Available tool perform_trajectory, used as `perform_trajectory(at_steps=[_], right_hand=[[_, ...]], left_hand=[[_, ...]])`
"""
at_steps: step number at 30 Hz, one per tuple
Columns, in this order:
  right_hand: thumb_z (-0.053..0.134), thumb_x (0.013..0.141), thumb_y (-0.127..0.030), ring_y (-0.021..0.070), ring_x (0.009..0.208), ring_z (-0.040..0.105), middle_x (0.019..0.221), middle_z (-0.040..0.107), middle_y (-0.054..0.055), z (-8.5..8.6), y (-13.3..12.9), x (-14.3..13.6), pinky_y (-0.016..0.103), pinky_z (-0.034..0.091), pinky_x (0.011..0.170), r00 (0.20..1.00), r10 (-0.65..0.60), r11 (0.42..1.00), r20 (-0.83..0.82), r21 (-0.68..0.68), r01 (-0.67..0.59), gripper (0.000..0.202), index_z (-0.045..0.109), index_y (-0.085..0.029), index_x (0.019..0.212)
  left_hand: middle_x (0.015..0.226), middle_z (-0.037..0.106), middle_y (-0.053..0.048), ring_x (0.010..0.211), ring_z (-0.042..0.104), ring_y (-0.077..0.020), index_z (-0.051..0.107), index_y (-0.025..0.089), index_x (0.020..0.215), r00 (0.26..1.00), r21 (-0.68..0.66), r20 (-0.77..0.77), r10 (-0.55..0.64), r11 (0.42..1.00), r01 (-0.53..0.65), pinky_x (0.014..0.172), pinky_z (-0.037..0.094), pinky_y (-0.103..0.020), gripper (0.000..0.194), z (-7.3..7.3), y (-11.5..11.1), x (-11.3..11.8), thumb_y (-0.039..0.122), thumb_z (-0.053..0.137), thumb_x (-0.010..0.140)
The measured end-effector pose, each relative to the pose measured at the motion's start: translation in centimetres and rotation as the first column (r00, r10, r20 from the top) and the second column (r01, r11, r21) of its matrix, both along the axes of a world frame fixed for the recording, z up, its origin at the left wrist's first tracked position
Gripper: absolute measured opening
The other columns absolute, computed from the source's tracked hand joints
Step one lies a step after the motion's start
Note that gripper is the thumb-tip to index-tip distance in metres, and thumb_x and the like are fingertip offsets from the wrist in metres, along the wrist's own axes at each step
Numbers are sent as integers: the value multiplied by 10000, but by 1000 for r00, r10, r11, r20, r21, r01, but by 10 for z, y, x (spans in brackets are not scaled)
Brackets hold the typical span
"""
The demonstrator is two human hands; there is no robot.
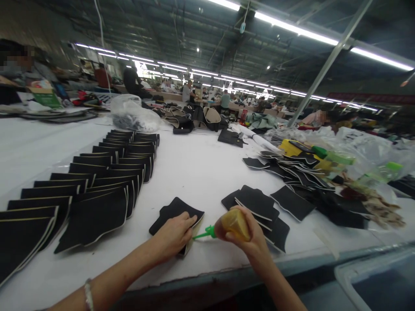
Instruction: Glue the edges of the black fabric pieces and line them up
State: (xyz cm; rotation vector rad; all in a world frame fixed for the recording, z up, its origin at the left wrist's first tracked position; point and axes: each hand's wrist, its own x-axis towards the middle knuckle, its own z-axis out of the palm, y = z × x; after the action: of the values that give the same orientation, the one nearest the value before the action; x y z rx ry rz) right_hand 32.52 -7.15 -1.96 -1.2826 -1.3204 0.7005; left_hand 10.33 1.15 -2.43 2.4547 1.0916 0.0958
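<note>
My right hand (251, 235) is wrapped round a squeeze bottle (234, 224) of yellowish-brown liquid, tipped over to the left. Its thin green nozzle points at the pale edge of a black panel (177, 209) on the table. My left hand (175, 235) grips that panel near its right side, the fingers bent over it and the index finger along its top. Part of the panel lies hidden under this hand. Right of the bottle, several loose black panels (256, 201) overlap in a small pile.
Overlapping black panels (106, 190) run in rows along the left. A larger heap of black pieces (292, 168) lies at the right, by clear plastic bags (366, 147). A plastic bin (356, 285) stands below the table's front edge. People work farther back.
</note>
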Motion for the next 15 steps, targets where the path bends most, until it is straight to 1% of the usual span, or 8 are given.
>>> perform_trajectory(at_steps=[3,7,11,12,15], right_hand=[[798,699,-384,277,1001,557,1107,588,43,2,-2,-1,362,453,888,1000,-19,1000,22,22,18,516,574,-245,1143],[812,679,-400,259,931,573,1073,591,34,0,-6,-4,326,478,824,995,98,995,0,12,-98,538,583,-256,1144],[805,688,-413,248,939,563,1086,577,34,-7,-10,-5,307,476,824,998,56,998,12,25,-56,550,567,-253,1157],[802,688,-428,252,952,559,1098,572,38,-9,-12,-5,308,475,828,998,61,998,11,25,-61,560,561,-249,1161],[791,686,-475,254,950,558,1115,558,41,-13,-13,-2,303,483,805,989,146,989,-5,-12,-146,603,536,-252,1185]], left_hand=[[965,570,-51,816,586,-165,533,221,1277,1000,4,2,-1,1000,1,735,417,-266,427,1,-1,-1,239,284,930],[957,563,-52,813,588,-169,537,213,1253,1000,-8,10,-18,1000,18,740,423,-267,406,2,-1,-1,248,288,936],[958,556,-58,797,592,-179,538,197,1241,1000,-2,-7,-24,1000,24,737,431,-283,403,1,0,0,251,276,940],[958,555,-60,802,594,-181,534,192,1241,1000,-4,-8,-29,1000,29,739,433,-285,403,1,0,0,251,273,941],[957,550,-61,808,594,-184,528,182,1239,999,-4,6,-46,999,46,740,436,-289,397,0,0,-1,246,274,940]])
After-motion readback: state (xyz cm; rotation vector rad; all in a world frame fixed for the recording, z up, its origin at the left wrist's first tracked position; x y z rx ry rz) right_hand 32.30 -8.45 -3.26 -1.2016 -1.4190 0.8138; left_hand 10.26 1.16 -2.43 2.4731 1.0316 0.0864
